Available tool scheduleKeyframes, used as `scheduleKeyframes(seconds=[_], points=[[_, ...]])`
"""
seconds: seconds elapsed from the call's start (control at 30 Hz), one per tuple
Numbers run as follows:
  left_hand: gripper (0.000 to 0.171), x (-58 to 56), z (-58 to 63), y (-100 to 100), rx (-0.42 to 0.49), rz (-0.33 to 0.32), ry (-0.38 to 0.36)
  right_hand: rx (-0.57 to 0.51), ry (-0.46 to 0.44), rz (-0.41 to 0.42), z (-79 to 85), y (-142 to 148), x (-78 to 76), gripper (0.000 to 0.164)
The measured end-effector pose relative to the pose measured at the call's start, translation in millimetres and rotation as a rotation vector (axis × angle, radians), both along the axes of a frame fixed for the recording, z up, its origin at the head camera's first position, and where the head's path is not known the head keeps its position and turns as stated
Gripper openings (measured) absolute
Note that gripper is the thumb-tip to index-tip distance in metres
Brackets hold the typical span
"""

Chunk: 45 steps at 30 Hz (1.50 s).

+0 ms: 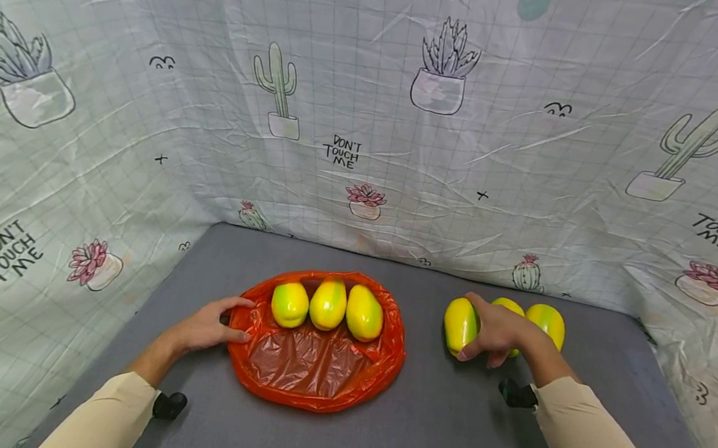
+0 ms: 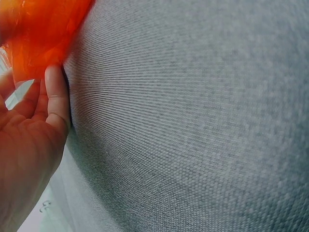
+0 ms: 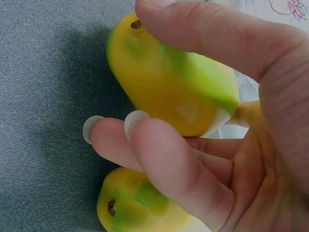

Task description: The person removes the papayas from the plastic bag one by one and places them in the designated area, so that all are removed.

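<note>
A red plastic bag [image 1: 312,402] lies on the grey table with its mouth spread wide. Three glossy yellow-green mangoes [image 1: 327,305] sit side by side along its far side. At the bag's left rim, my left hand [image 1: 204,325] holds the edge between thumb and fingers; the left wrist view shows the thumb [image 2: 57,89] against the orange-red film. To the right, my right hand [image 1: 498,329] grips the leftmost of three more mangoes, a yellow one [image 1: 459,327] with a green streak. Its thumb lies across that mango [image 3: 154,82] near the brown stem end in the right wrist view.
Two other mangoes stand close to my right hand, one partly hidden behind it and one [image 1: 547,325] at the far right. A second mango [image 3: 140,203] shows below the fingers in the right wrist view. Cactus-printed sheeting [image 1: 372,107] walls in the table [image 1: 441,440].
</note>
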State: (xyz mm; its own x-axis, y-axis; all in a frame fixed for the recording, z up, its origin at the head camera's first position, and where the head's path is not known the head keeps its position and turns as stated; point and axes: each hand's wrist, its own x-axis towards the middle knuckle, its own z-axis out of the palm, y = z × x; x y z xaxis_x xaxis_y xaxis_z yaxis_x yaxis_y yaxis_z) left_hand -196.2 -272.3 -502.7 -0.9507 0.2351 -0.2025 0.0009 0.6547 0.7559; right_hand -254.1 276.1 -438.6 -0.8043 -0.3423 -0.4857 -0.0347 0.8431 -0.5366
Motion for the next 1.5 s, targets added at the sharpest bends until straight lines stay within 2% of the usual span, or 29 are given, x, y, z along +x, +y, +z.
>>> scheduleKeyframes(seconds=[0.4,0.97,1.5], points=[[0.067,-0.7,-0.5,0.3,-0.004,-0.004,0.012,-0.027,0.004,-0.035,-4.0,-0.7,0.4,0.128],[0.066,-0.2,-1.8,0.4,-0.019,0.020,-0.010,-0.009,0.039,-0.021,-5.5,-1.0,-0.8,0.124],[0.066,-1.2,-3.5,1.6,-0.021,0.016,-0.011,-0.010,0.073,-0.032,-2.8,2.4,5.5,0.121]])
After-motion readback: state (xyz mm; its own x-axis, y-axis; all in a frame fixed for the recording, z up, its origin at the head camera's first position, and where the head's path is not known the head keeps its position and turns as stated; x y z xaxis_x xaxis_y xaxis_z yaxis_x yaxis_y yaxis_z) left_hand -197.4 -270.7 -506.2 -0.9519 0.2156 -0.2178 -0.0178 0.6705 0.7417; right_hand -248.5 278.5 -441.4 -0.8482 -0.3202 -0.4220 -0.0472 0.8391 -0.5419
